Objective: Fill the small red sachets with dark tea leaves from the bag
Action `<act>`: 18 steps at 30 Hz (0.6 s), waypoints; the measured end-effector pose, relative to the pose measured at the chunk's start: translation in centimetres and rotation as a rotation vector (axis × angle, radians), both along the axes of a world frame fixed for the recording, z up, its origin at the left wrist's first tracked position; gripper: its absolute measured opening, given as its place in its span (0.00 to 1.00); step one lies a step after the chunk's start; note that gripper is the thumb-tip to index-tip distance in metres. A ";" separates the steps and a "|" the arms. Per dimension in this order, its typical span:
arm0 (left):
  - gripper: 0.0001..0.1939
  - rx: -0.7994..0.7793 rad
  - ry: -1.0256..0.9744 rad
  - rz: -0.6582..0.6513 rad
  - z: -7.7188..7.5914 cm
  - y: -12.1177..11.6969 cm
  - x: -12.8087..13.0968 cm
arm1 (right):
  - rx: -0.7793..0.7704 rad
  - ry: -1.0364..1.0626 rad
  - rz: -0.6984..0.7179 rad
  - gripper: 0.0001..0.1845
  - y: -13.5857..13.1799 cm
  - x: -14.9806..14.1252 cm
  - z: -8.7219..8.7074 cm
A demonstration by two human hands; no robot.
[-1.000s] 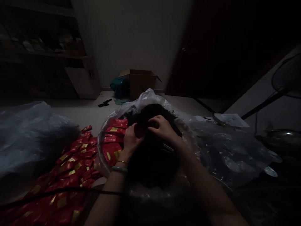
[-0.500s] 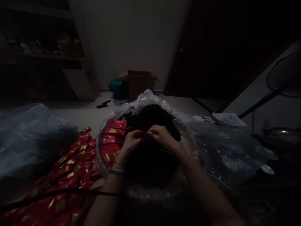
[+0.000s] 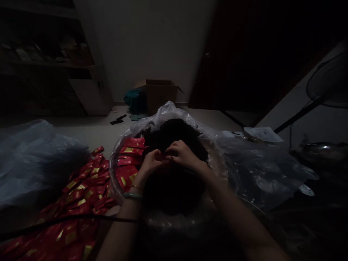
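In the dim head view, my left hand (image 3: 150, 162) and my right hand (image 3: 181, 154) meet above a heap of dark loose leaves (image 3: 174, 127), perhaps tea. Between their pinched fingers is a small red packet (image 3: 162, 156), mostly hidden and dark. My left hand grips its left side; the fingers of my right hand are closed at its right side. The heap sits in a wide round container lined with clear plastic (image 3: 115, 159). Several red packets with gold labels (image 3: 127, 170) lie inside its left edge, beside my left wrist.
Many more red packets (image 3: 81, 194) are piled at the left, by a large translucent bag (image 3: 35, 159). Clear plastic (image 3: 266, 174) spreads at the right. An open cardboard box (image 3: 161, 96) and a teal bag (image 3: 136, 100) stand by the wall. A fan (image 3: 328, 81) is at far right.
The fingers of my right hand have lifted slightly and shifted at the red packet, and less of its red shows. The whole view has moved a little; the piles look the same.
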State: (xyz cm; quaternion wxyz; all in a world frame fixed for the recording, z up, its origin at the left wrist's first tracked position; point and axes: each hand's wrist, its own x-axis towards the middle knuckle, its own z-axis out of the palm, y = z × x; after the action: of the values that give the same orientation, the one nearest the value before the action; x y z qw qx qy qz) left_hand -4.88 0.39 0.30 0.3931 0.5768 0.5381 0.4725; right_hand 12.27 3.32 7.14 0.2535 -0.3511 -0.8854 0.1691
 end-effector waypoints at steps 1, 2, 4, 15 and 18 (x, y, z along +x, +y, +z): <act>0.15 0.031 0.045 0.020 -0.2 0.1 0.0 | 0.017 -0.063 -0.014 0.03 -0.2 -0.4 0.0; 0.13 0.059 0.088 0.041 -0.3 0.1 -0.1 | 0.020 -0.111 -0.024 0.01 -0.3 -0.8 0.1; 0.11 0.078 0.176 0.070 -0.4 0.2 -0.1 | -0.009 -0.174 -0.005 0.03 -0.4 -1.4 0.0; 0.17 -0.004 0.390 -0.066 -0.5 -0.5 0.3 | -0.128 -0.220 -0.049 0.06 -0.4 -1.0 -2.1; 0.18 0.004 0.385 -0.086 -0.5 -0.4 0.3 | -0.112 -0.213 -0.044 0.06 -0.5 -1.2 -2.6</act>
State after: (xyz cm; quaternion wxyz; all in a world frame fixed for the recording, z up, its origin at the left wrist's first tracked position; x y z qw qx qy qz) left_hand -4.60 -0.04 -0.24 0.3013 0.6798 0.5773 0.3373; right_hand 11.06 2.84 4.54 0.1417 -0.4001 -0.8885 0.1744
